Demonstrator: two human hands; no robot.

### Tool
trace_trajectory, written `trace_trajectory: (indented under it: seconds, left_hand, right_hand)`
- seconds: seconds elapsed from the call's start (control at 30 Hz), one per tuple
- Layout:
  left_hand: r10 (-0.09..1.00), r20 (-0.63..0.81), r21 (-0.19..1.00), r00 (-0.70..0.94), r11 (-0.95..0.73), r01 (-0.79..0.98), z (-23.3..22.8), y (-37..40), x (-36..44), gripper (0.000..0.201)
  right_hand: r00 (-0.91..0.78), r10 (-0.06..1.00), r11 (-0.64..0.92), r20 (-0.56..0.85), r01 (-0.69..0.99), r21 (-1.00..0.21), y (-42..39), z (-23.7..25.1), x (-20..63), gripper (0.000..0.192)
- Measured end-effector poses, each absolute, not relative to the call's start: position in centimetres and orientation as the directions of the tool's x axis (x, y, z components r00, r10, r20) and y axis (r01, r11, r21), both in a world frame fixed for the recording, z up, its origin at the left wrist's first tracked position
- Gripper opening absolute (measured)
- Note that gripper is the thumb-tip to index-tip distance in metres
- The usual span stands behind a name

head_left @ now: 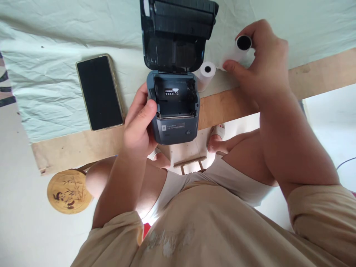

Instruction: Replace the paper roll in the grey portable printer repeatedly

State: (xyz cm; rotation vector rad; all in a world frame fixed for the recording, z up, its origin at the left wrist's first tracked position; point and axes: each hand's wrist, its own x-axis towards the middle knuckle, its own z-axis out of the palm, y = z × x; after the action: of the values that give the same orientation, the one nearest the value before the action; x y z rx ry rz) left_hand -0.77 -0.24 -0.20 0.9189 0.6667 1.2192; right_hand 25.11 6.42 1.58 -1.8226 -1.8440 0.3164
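The left hand (pixel 139 126), closed round the open printer (pixel 178 131), should steady it, thumb clear of the bay (pixel 175 103); the right hand (pixel 268 61), half-curled about the wide-cored roll (pixel 235 54), should pinch lightly, avoiding the narrow-cored roll (pixel 206 78) between the 2 hands.

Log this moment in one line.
left hand: holds printer, lid open | right hand: grips wide-cored roll | small-cored roll: between printer and right hand | phone: screen dark
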Motion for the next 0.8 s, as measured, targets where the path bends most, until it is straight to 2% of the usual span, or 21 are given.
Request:
trace_trajectory:
  seconds: [0.07, 0.13, 0.2, 0.23, 0.27, 0.33, 0.4, 0.5, 0.63, 0.73, 0.8]
  left_hand:
    - [0.971, 0.038, 0.867, 0.236, 0.085, -0.491, -0.1, -0.3, -0.8, 0.038]
    - [0.971, 0.007, 0.869, 0.239, 0.112, -0.482, 0.1, -0.4, -0.8, 0.038]
    - [0.97, -0.01, 0.873, 0.244, 0.127, -0.47, 0.2, -0.5, -0.8, 0.038]
    - [0.97, -0.011, 0.874, 0.245, 0.128, -0.468, 0.3, -0.5, -0.8, 0.038]
    - [0.97, -0.006, 0.874, 0.243, 0.123, -0.47, 0.3, -0.5, -0.8, 0.039]
    - [0.972, -0.003, 0.87, 0.236, 0.119, -0.478, 0.3, -0.5, -0.8, 0.04]
    - [0.971, 0.001, 0.867, 0.238, 0.118, -0.484, 0.2, -0.4, -0.7, 0.04]
    - [0.969, 0.006, 0.867, 0.248, 0.119, -0.484, 0.2, -0.4, -0.6, 0.038]
    - [0.971, 0.0, 0.871, 0.24, 0.118, -0.478, 0.3, -0.4, -0.6, 0.038]
    - [0.979, 0.005, 0.862, 0.205, 0.1, -0.496, 0.3, -0.5, -0.6, 0.034]
    - [0.983, -0.006, 0.855, 0.181, 0.099, -0.509, 0.4, -0.5, -0.5, 0.03]
  right_hand:
    - [0.042, 0.983, 0.055, 0.178, 0.86, -0.508, 6.0, 1.9, 24.9, 0.054]
    - [-0.023, 0.948, 0.192, 0.318, 0.838, -0.511, 5.1, 2.6, 24.3, 0.055]
    - [-0.094, 0.849, 0.39, 0.52, 0.777, -0.495, 3.9, 3.2, 23.5, 0.043]
    - [-0.121, 0.814, 0.455, 0.568, 0.74, -0.496, 3.4, 3.4, 22.9, 0.039]
    - [-0.165, 0.797, 0.507, 0.582, 0.707, -0.494, 3.0, 3.4, 22.4, 0.037]
    - [-0.269, 0.811, 0.543, 0.52, 0.677, -0.496, 2.6, 2.9, 21.3, 0.039]
    - [-0.345, 0.837, 0.532, 0.424, 0.691, -0.489, 2.8, 1.9, 20.5, 0.044]
    - [-0.345, 0.876, 0.476, 0.336, 0.726, -0.495, 3.1, 0.8, 19.9, 0.046]
    - [-0.262, 0.908, 0.416, 0.325, 0.649, -0.637, 2.9, 0.8, 20.0, 0.047]
    - [-0.136, 0.951, 0.309, 0.278, 0.465, -0.83, 3.1, 1.0, 20.0, 0.053]
    - [-0.034, 0.996, 0.088, 0.082, 0.215, -0.973, 3.5, 1.1, 19.8, 0.049]
